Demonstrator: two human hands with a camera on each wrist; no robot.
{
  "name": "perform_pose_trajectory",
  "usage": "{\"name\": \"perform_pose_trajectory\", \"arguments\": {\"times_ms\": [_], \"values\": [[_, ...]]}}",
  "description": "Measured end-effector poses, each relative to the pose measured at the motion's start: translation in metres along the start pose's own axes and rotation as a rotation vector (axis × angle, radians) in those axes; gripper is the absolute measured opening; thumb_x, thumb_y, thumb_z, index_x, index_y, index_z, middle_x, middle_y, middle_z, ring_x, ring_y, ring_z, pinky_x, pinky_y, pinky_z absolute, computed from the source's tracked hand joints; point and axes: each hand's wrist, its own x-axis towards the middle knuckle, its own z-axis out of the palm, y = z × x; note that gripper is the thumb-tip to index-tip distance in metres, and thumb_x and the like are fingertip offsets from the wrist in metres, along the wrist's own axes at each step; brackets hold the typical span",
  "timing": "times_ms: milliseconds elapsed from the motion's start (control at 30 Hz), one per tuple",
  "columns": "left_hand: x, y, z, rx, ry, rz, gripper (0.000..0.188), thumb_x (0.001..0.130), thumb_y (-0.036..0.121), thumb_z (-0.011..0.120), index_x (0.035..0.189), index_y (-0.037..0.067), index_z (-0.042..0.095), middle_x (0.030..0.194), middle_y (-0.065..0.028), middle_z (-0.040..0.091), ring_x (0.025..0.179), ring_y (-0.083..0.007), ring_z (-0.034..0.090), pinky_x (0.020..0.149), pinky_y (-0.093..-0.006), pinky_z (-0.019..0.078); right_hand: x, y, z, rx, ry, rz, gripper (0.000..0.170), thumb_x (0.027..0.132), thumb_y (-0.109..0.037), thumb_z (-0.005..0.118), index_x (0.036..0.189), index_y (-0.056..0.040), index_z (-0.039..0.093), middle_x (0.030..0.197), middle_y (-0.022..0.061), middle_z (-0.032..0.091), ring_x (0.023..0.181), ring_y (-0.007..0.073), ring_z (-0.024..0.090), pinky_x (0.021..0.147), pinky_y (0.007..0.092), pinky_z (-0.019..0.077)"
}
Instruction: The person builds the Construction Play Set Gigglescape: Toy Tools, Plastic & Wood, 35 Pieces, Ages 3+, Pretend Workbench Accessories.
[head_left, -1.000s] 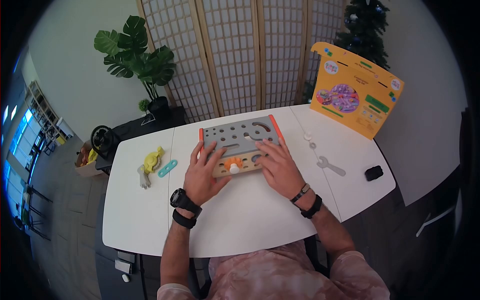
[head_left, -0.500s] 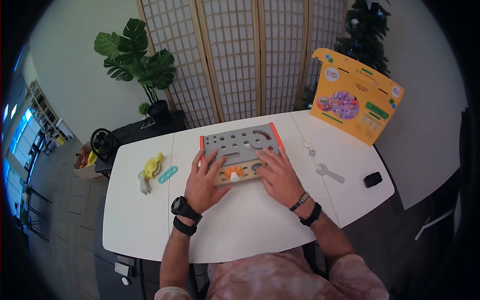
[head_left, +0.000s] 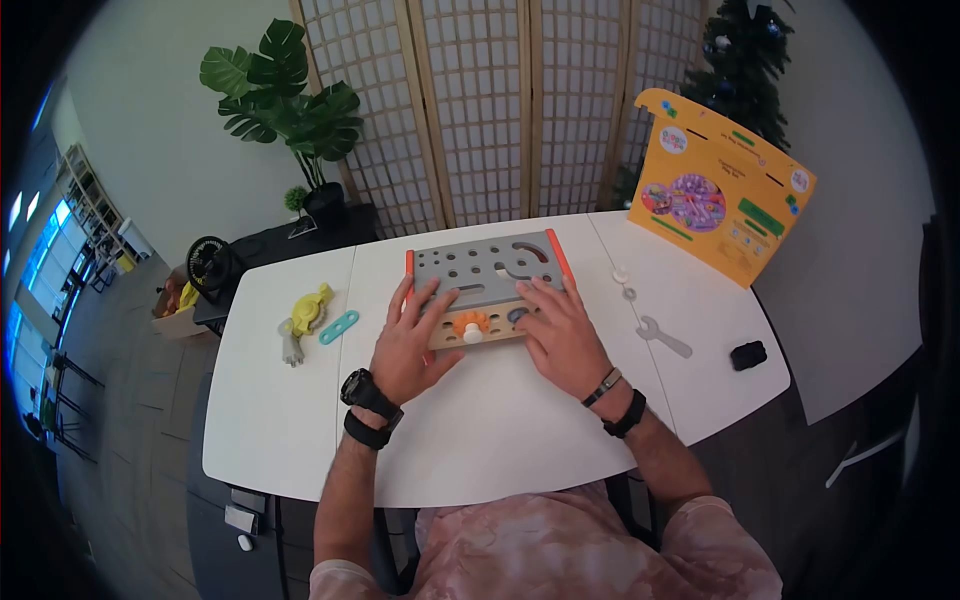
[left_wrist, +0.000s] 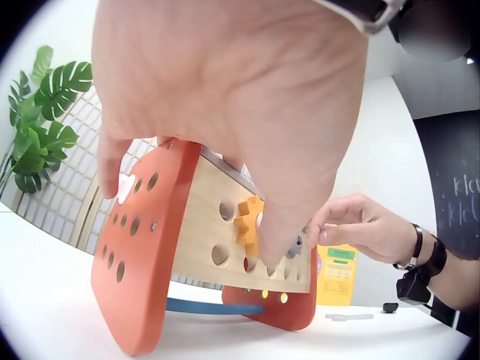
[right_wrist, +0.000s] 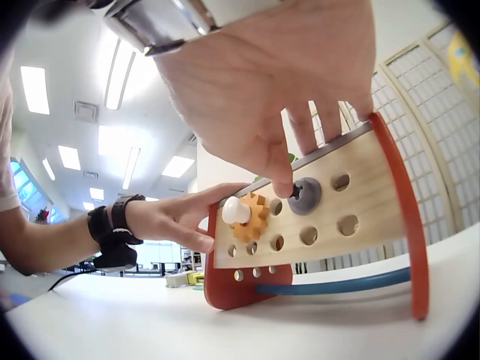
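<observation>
A toy workbench with a grey holed top [head_left: 480,268], a wooden front panel [left_wrist: 199,229] and red side panels [left_wrist: 139,247] stands on the white table. On its front are an orange gear [right_wrist: 256,217] with a white knob [right_wrist: 235,211] and a grey round piece [right_wrist: 304,196]. My left hand [head_left: 404,352] rests on the top's left part, fingers spread, thumb by the front. My right hand [head_left: 566,343] lies over the right part, fingers on the top, thumb near the grey piece.
Left of the workbench lie a yellow toy tool [head_left: 308,312] and a teal strip [head_left: 339,328]. To the right are a grey wrench [head_left: 664,338], small round pieces [head_left: 628,293] and a black object [head_left: 748,355]. A yellow box [head_left: 722,190] stands at the back right.
The head view has shifted slightly. Both hands remain on the workbench in nearly the same pose, and nothing on the table has visibly moved.
</observation>
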Motion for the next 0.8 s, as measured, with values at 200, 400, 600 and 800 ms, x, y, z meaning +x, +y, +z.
{"name": "perform_pose_trajectory", "arguments": {"times_ms": [200,400,600,800], "values": [[-0.002,-0.01,-0.015,-0.175,-0.078,0.033,0.105,0.083,0.025,0.091,0.169,0.012,0.031,0.173,-0.0185,0.031,0.163,-0.0436,0.019,0.131,-0.0523,0.0263,0.003,0.009,-0.023,0.161,-0.027,0.014,0.01,0.094,-0.003,0.066,0.1,-0.0051,0.074,0.145,0.0149,0.064,0.14,0.0325,0.058,0.125,0.0547,0.0363],[-0.022,-0.051,-0.048,-0.244,0.004,-0.041,0.11,0.084,0.019,0.09,0.17,0.006,0.022,0.174,-0.0215,0.029,0.162,-0.0394,0.026,0.131,-0.0478,0.027,0.005,0.063,-0.061,0.42,0.294,0.171,0.018,0.097,0.001,0.061,0.111,-0.002,0.072,0.123,0.0109,0.073,0.106,0.029,0.07,0.093,0.0403,0.0569],[-0.058,-0.135,-0.066,-0.125,0.078,-0.249,0.1,0.085,0.016,0.088,0.166,0.002,0.03,0.168,-0.0268,0.037,0.159,-0.0406,0.033,0.13,-0.0457,0.0299,-0.022,0.172,-0.032,-0.107,-0.125,0.317,0.036,0.096,0.004,0.056,0.128,-0.0057,0.07,0.139,0.0134,0.066,0.126,0.035,0.062,0.112,0.0426,0.0519],[-0.095,-0.191,-0.07,0.006,0.119,-0.345,0.091,0.086,0.016,0.087,0.16,-0.002,0.038,0.162,-0.0281,0.044,0.154,-0.0428,0.04,0.126,-0.0475,0.0357,-0.042,0.219,0.007,-0.242,-0.251,0.4,0.045,0.091,0.006,0.056,0.131,-0.0084,0.071,0.139,0.0153,0.066,0.128,0.0358,0.062,0.111,0.0441,0.0517]]}}
